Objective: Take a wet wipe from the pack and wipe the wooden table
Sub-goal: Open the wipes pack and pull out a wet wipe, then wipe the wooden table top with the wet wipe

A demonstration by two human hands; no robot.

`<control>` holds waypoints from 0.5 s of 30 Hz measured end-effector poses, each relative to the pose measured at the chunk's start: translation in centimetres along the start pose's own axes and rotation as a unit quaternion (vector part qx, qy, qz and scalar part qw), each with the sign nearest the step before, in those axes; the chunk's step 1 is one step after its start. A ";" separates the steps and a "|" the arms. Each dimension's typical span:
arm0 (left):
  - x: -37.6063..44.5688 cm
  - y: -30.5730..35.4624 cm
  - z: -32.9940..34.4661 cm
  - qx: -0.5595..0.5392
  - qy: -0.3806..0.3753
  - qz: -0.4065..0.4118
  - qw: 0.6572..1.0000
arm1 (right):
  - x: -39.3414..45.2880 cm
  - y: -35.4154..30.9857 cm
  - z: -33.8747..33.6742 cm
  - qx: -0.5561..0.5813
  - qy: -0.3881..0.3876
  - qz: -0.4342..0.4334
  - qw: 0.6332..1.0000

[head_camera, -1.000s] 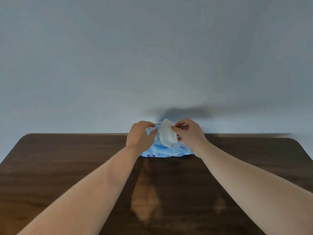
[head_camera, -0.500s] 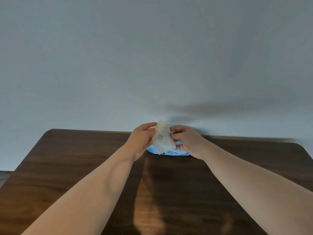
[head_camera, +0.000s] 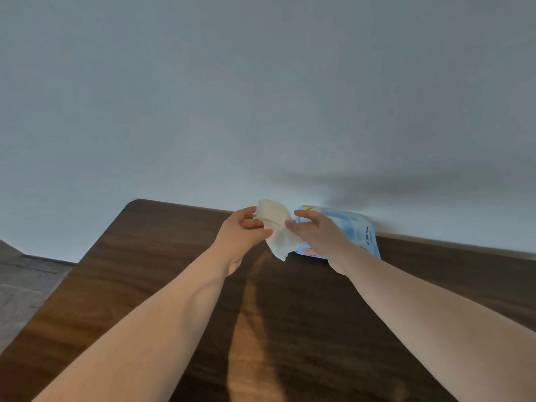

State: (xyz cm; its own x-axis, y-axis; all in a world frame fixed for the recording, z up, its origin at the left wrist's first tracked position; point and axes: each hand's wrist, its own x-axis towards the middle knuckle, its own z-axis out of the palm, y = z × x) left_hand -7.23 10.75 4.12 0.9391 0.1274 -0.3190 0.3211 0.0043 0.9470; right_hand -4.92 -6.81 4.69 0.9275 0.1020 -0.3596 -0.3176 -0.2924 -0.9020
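Note:
A white wet wipe (head_camera: 277,227) hangs crumpled in the air between both hands, free of the pack. My left hand (head_camera: 239,236) pinches its upper left edge. My right hand (head_camera: 319,233) pinches its right side. The light blue wipe pack (head_camera: 362,230) lies flat on the dark wooden table (head_camera: 145,256) at the far edge by the wall, just behind my right hand, which hides part of it. The wipe's lower corner dangles a little above the tabletop.
A plain pale wall (head_camera: 261,97) rises straight behind the table's far edge. The table's rounded far left corner (head_camera: 136,202) is in view, with grey wooden floor (head_camera: 26,285) beyond its left edge. A bright streak of light lies on the wood between my forearms.
The wipe has come fully out of the pack and both hands have carried it left, away from the pack. My view has swung left and tilted.

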 end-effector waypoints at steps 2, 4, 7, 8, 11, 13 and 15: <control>-0.2 -0.3 -1.2 0.003 0.002 -0.012 1.000 | -0.6 -0.1 1.6 -0.070 -0.066 -0.032 0.995; -0.4 -0.5 -2.2 0.017 -0.008 -0.024 1.000 | -0.5 0.2 2.9 -0.121 -0.087 -0.063 0.987; -0.8 -1.1 -3.8 0.034 -0.019 -0.036 0.999 | 0.1 0.6 4.6 -0.168 -0.065 -0.048 0.983; -0.9 -1.3 -4.3 0.047 -0.019 -0.038 0.998 | 0.4 0.8 4.9 -0.168 -0.060 -0.023 0.984; -0.7 -2.3 -5.9 0.090 0.007 -0.040 0.995 | 0.7 1.4 5.7 -0.105 -0.097 0.066 0.988; -0.3 -3.3 -7.1 0.124 0.028 -0.039 0.991 | 0.7 1.7 6.2 -0.049 -0.112 0.118 0.985; 0.2 -4.5 -8.1 0.161 0.034 -0.042 0.985 | 1.0 2.3 6.9 -0.023 -0.082 0.173 0.981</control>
State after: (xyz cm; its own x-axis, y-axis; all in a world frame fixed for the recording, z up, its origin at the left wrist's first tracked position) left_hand -9.50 18.82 0.11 0.9012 0.2055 -0.3816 0.4289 -0.2961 0.8534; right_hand -6.10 -0.84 0.60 0.7207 0.1403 -0.6789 -0.5943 -0.3790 -0.7093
